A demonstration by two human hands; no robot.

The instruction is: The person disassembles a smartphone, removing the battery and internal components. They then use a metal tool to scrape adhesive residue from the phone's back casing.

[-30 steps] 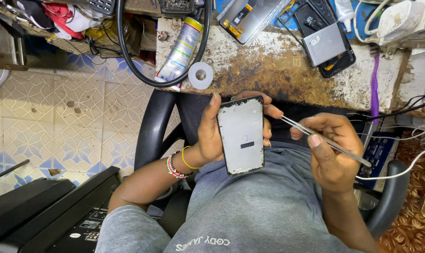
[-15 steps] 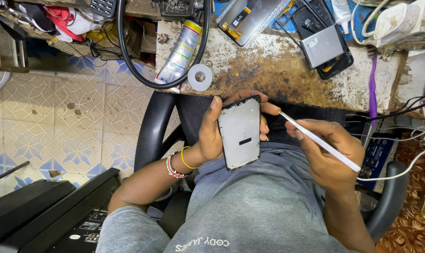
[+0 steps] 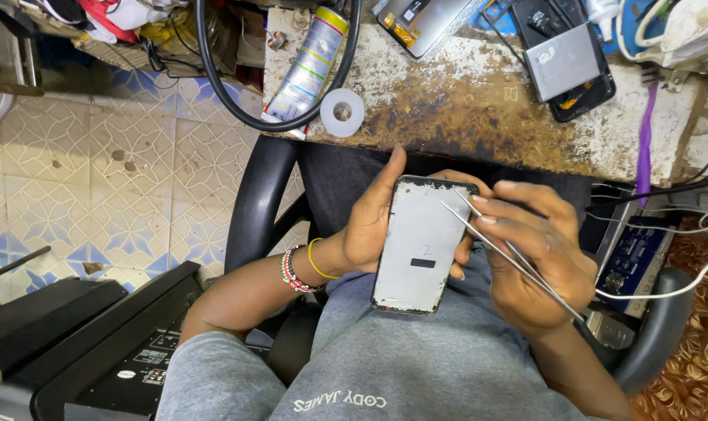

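Note:
My left hand (image 3: 369, 222) grips a phone frame (image 3: 416, 249), a grey metal panel with a dark rim and a small black slot, held upright over my lap. My right hand (image 3: 537, 253) holds thin metal tweezers (image 3: 510, 253). Their tips lie over the upper right part of the phone frame, and the right fingers touch its top right edge. Beaded and yellow bracelets (image 3: 303, 265) circle my left wrist.
A worn, stained workbench (image 3: 479, 109) stands ahead, carrying a spray can (image 3: 307, 62), a roll of white tape (image 3: 342, 111), a black hose loop, opened phones (image 3: 568, 62) and a purple tool (image 3: 645, 136). Cables and a blue device (image 3: 635, 257) sit at right; tiled floor at left.
My right hand has moved left with the tweezers, from beside the phone frame to over its upper right. The left hand has kept its hold on the frame.

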